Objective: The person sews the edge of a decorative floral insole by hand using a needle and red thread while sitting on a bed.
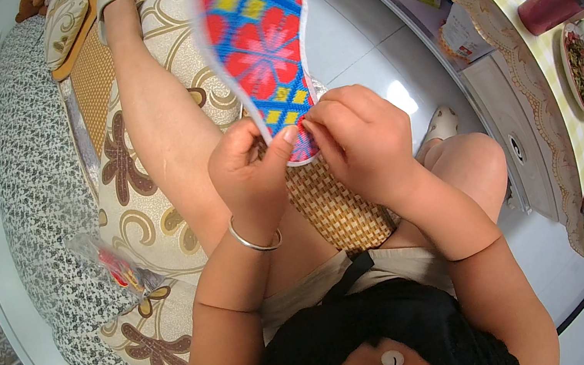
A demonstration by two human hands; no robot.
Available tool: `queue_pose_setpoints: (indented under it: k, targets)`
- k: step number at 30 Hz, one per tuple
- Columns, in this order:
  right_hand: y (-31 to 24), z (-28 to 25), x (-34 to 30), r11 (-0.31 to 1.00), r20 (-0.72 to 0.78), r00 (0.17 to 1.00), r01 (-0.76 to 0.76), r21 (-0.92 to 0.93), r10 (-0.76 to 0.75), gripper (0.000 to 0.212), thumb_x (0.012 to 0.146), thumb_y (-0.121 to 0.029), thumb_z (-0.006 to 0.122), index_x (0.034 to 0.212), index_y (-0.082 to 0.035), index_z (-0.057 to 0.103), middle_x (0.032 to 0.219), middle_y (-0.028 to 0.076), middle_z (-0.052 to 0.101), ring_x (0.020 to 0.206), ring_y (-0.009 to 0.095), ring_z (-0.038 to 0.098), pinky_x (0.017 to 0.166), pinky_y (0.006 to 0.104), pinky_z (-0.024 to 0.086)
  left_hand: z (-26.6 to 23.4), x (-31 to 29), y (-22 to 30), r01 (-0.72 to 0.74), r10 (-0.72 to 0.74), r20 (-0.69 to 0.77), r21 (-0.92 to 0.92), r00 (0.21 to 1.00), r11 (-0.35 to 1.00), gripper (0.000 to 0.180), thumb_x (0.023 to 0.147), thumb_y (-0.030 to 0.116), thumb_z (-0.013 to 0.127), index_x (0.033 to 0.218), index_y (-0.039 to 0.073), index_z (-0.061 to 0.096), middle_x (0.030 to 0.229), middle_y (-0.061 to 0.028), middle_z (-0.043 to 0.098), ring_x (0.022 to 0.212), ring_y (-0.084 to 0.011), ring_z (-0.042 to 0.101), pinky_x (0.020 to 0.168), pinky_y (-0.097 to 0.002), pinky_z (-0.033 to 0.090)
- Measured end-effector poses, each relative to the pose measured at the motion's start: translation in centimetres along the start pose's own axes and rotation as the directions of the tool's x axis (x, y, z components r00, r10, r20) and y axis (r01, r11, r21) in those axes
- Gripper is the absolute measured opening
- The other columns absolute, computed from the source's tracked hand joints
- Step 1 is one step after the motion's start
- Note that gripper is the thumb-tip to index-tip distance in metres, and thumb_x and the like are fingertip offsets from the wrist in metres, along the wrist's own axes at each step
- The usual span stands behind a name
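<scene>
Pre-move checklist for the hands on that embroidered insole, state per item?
1. Left hand gripping the embroidered insole at its near end: ok, thumb lies on the edge.
2. Right hand pinching the same end: ok.
3. Insole free of the woven mat on the lap: ok, held up above it.
4. Needle or thread at the fingertips: cannot tell, too small to see.
5. Silver bangle away from the work: ok, sits on the left wrist.
6. Plastic bag on the cushion beside the left arm: ok, untouched.
</scene>
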State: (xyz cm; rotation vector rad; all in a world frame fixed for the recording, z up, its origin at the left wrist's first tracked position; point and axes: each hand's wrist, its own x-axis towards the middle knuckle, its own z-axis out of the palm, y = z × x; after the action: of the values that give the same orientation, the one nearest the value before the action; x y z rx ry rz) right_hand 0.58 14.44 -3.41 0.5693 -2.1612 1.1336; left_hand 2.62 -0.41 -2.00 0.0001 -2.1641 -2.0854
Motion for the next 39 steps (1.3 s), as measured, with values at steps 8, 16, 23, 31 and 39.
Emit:
queue_pose_setpoints:
  k: [8,16,23,31,39]
  targets:
    - [1.3,-1.4,0.9,0.085,0.619,0.548,-0.783,0.616,0.563,0.012,0.086,-0.006,0.060,0.091,0.004,0.063,0.076,0.004,0.063,0.063,0.009,0.054,0.055,0.0207,0.042,-0.5,1.0,-0.8,0.095,-0.017,0.174,-0.448,0.985,0.889,0.026,0.081,-0.002,0.063,0.106,-0.006,0.057,0.106,-0.0112,0.063,0.097,-0.0173,0.060,0.090,-0.0319,0.047]
    - [1.6,0.4,-0.6,-0.613,0.839,0.472,-0.588,0.528,0.270,0.011,0.088,-0.005,0.057,0.092,0.005,0.058,0.074,0.007,0.060,0.053,0.006,0.049,0.044,0.0167,0.035,-0.4,0.8,0.0,0.129,-0.068,0.183,-0.345,0.981,0.930,0.026,0.081,0.000,0.064,0.106,-0.005,0.057,0.103,-0.0098,0.063,0.094,-0.0164,0.060,0.089,-0.0305,0.046]
    - [0.6,0.7,-0.1,-0.563,0.820,0.453,-0.598,0.570,0.350,0.011,0.090,-0.007,0.054,0.089,0.004,0.056,0.072,0.007,0.059,0.051,0.005,0.046,0.042,0.0165,0.034,-0.9,1.1,-0.2,0.126,-0.053,0.205,-0.358,0.977,0.925,0.029,0.079,-0.002,0.064,0.106,-0.006,0.057,0.104,-0.0108,0.064,0.094,-0.0174,0.061,0.089,-0.0300,0.047]
    - [1.3,1.2,-0.4,-0.674,0.814,0.449,-0.474,0.567,0.369,0.012,0.092,-0.008,0.052,0.090,0.003,0.056,0.079,0.009,0.061,0.049,0.007,0.042,0.044,0.0176,0.035,-0.8,0.9,-0.7,0.102,-0.013,0.229,-0.378,0.973,0.920,0.028,0.081,0.004,0.065,0.106,-0.006,0.056,0.104,-0.0146,0.064,0.095,-0.0209,0.062,0.086,-0.0319,0.049]
    - [3.3,-1.9,1.2,-0.377,0.528,0.695,-0.378,0.845,0.487,0.009,0.092,-0.009,0.051,0.095,-0.002,0.055,0.068,0.002,0.051,0.047,0.005,0.036,0.043,0.0181,0.030,-0.3,2.0,-0.3,0.513,-0.157,0.504,-0.722,0.850,0.465,0.015,0.083,0.012,0.062,0.089,0.008,0.049,0.072,0.0003,0.048,0.063,-0.0097,0.040,0.066,-0.0268,0.033]
